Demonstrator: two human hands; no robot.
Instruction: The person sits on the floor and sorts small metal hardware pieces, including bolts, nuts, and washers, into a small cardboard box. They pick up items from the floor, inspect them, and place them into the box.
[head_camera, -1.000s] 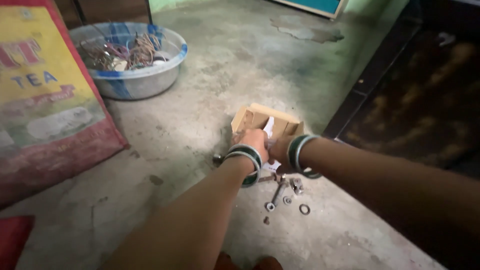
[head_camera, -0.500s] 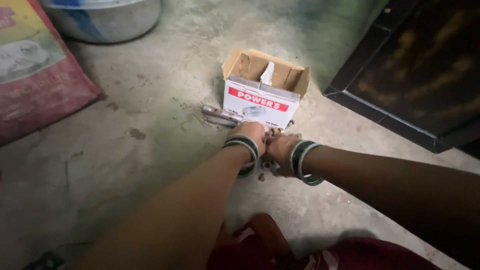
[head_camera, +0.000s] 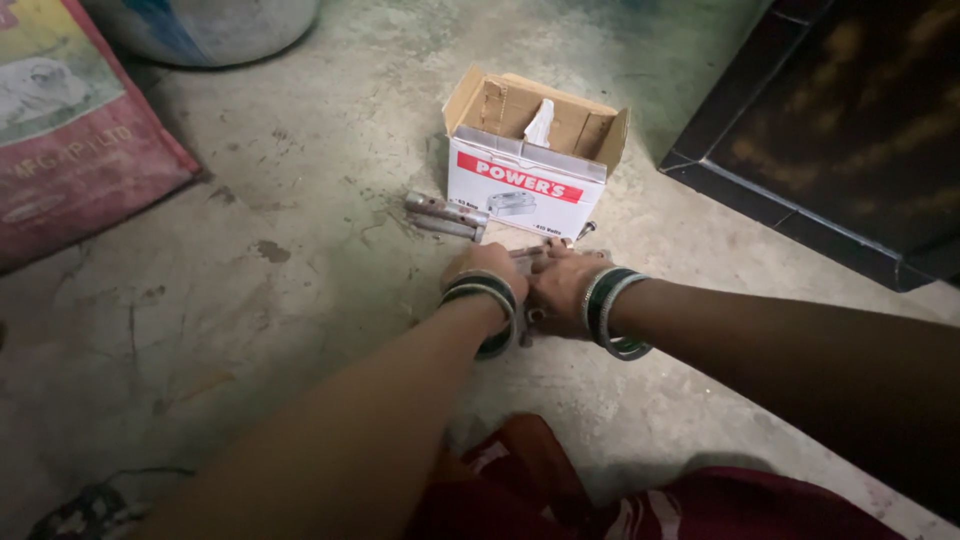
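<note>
Hands at small carton on concrete floor

Sack (head_camera: 70, 130), printed, red and yellow, flat at the far left edge of the floor (head_camera: 250, 330). Basin (head_camera: 200, 28), pale with a blue patch, at the far left corner, cut off by the frame. Metal hinge piece (head_camera: 445, 215), elongated, lying just left of the carton's front face. Carton (head_camera: 525, 165), small, white with a red band label on the front, brown flaps open, a white slip standing inside; it stands near the middle of the floor, beyond the hands. Dark tiled step (head_camera: 840, 140) along the right edge.

Against half a second earlier: carton, hinge piece and both hands sit in almost the same place; the view has shifted slightly, and the sack shows a little more.

Left hand (head_camera: 487, 268), bangles at the wrist, knuckles up, fingers curled down onto small metal hardware (head_camera: 530, 258) on the floor just before the carton. Right hand (head_camera: 562, 285), also bangled, pressed against the left hand over the same hardware. Whether either hand actually grips the metal cannot be told; the fingers hide it.
</note>
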